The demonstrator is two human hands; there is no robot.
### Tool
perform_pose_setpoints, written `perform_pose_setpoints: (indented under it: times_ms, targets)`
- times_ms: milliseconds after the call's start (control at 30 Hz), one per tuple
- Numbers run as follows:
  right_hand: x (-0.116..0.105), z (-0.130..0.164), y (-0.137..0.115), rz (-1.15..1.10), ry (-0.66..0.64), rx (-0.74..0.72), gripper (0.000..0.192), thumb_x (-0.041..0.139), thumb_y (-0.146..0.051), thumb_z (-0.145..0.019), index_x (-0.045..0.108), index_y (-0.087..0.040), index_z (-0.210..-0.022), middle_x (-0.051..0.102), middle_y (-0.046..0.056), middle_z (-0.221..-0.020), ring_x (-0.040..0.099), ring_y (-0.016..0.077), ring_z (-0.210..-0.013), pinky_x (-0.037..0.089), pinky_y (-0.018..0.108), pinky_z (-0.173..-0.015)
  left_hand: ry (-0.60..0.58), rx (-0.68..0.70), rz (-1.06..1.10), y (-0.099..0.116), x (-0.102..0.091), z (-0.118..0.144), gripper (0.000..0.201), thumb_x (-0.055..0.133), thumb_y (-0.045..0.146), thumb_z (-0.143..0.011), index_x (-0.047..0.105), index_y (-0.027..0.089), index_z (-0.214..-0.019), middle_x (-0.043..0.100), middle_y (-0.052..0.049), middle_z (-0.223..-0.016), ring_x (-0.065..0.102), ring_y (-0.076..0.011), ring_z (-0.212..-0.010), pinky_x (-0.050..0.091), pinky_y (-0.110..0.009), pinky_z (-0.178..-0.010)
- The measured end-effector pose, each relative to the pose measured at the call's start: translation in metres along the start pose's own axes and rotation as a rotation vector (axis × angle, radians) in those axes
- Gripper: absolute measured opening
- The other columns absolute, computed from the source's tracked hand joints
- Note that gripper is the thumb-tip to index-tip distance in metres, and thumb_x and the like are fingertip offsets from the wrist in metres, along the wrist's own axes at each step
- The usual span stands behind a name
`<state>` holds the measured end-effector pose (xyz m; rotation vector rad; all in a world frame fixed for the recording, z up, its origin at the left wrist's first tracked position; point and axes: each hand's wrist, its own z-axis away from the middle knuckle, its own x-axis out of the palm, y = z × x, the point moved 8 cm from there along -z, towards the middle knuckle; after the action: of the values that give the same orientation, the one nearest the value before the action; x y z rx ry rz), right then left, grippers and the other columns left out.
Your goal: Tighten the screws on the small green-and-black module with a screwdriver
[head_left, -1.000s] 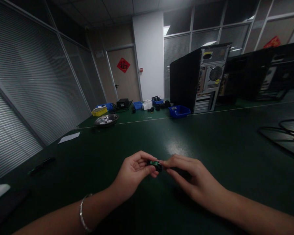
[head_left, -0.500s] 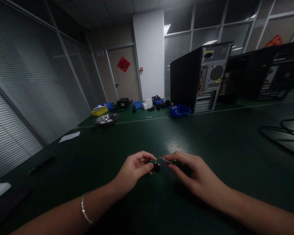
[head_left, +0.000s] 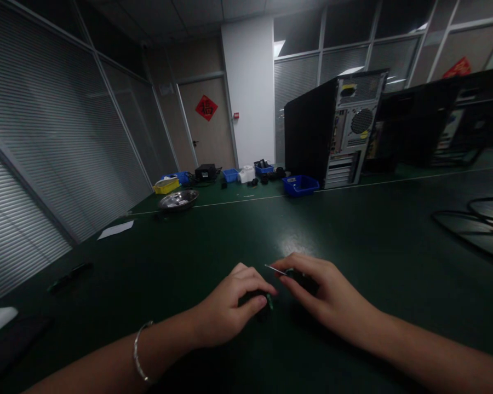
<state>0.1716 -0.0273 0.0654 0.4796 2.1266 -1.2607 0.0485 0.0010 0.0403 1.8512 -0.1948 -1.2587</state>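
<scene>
My left hand, with a silver bangle at the wrist, pinches a small black part with a green edge between thumb and fingers. The part is held low, at or just over the green tabletop, and the fingers cover much of it. To its right, my right hand is closed on a slim screwdriver. The thin metal shaft points left and its dark handle is mostly hidden in the fingers. The screwdriver's tip is above the small part and apart from it.
A metal bowl, a yellow tray and a blue bin stand farther back. Behind the bin rises a computer tower. A black cable lies at right; a dark green-ended object and white paper lie left.
My left hand has turned palm-down and moved lower and slightly right, tilting the small part with it. My right hand with the screwdriver is almost unmoved.
</scene>
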Motion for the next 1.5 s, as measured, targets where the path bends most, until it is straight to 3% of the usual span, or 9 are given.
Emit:
perform_pose_setpoints:
  times_ms: [133,300,400,533,733,1100,1267,1500]
  targets:
    - [0.001,0.001,0.001,0.011,-0.026,0.016,0.018,0.050,-0.021,-0.094,0.064,-0.019,-0.103,0.068,0.006,-0.100,0.064,0.0181,-0.089,0.050,0.030,-0.077,0.022,0.002,0.016,0.000,0.000,0.001,0.028,0.052,0.026,-0.092,0.063,0.023,-0.118,0.061,-0.008,-0.114,0.049,-0.0238,-0.110,0.039,-0.037,-0.095]
    - [0.001,0.002,0.010,0.074,-0.096,0.058,0.017,0.055,-0.020,-0.089,0.065,-0.020,-0.104,0.068,0.004,-0.096,0.063,0.0175,-0.081,0.048,0.028,-0.069,0.123,-0.009,-0.054,0.001,-0.013,0.002,0.024,0.054,0.031,-0.091,0.062,0.023,-0.112,0.060,-0.006,-0.108,0.050,-0.0231,-0.105,0.039,-0.036,-0.090]
    - [0.002,0.004,0.014,0.101,-0.182,0.055,0.020,0.059,-0.014,-0.083,0.064,-0.022,-0.101,0.067,0.001,-0.092,0.061,0.0160,-0.074,0.045,0.026,-0.063,0.067,-0.025,-0.111,0.000,-0.014,0.001,0.039,0.066,0.046,-0.080,0.060,0.022,-0.111,0.058,-0.007,-0.106,0.048,-0.0251,-0.101,0.041,-0.037,-0.086]
    - [0.003,0.005,0.015,0.106,-0.293,0.030,0.027,0.058,-0.007,-0.080,0.064,-0.024,-0.100,0.068,-0.001,-0.091,0.062,0.0160,-0.079,0.045,0.026,-0.068,-0.042,-0.041,-0.156,-0.002,-0.010,0.001,0.063,0.077,0.056,-0.062,0.060,0.023,-0.113,0.054,-0.008,-0.110,0.046,-0.0278,-0.102,0.040,-0.041,-0.087]
    - [0.000,0.005,0.014,0.176,-0.314,0.030,0.023,0.059,-0.009,-0.081,0.065,-0.024,-0.098,0.068,0.000,-0.087,0.062,0.0165,-0.076,0.045,0.025,-0.065,-0.036,-0.031,-0.152,-0.007,-0.008,0.002,0.049,0.076,0.048,-0.069,0.062,0.024,-0.109,0.055,-0.007,-0.110,0.046,-0.0271,-0.103,0.039,-0.042,-0.090]
    - [0.009,0.006,0.016,0.090,-0.377,0.100,0.024,0.059,-0.011,-0.083,0.066,-0.023,-0.103,0.068,0.001,-0.092,0.063,0.0170,-0.081,0.047,0.027,-0.070,0.113,-0.132,0.167,-0.019,-0.017,-0.001,0.045,0.075,0.029,-0.074,0.060,0.023,-0.115,0.062,-0.004,-0.106,0.055,-0.0227,-0.101,0.039,-0.038,-0.091]
    - [0.010,0.008,0.013,0.060,-0.396,0.084,0.023,0.055,-0.011,-0.087,0.065,-0.023,-0.104,0.067,0.002,-0.096,0.063,0.0166,-0.083,0.048,0.027,-0.072,0.111,-0.150,0.381,-0.022,-0.015,-0.003,0.048,0.074,0.022,-0.075,0.055,0.019,-0.119,0.069,-0.006,-0.102,0.060,-0.0215,-0.100,0.040,-0.038,-0.093]
    - [0.004,0.006,0.009,0.058,-0.360,0.086,0.039,0.052,0.005,-0.075,0.064,-0.021,-0.101,0.065,0.002,-0.100,0.062,0.0173,-0.090,0.048,0.029,-0.079,0.128,-0.161,0.468,-0.025,-0.014,-0.002,0.048,0.074,0.021,-0.075,0.055,0.017,-0.119,0.071,-0.009,-0.103,0.062,-0.0225,-0.100,0.042,-0.040,-0.092]
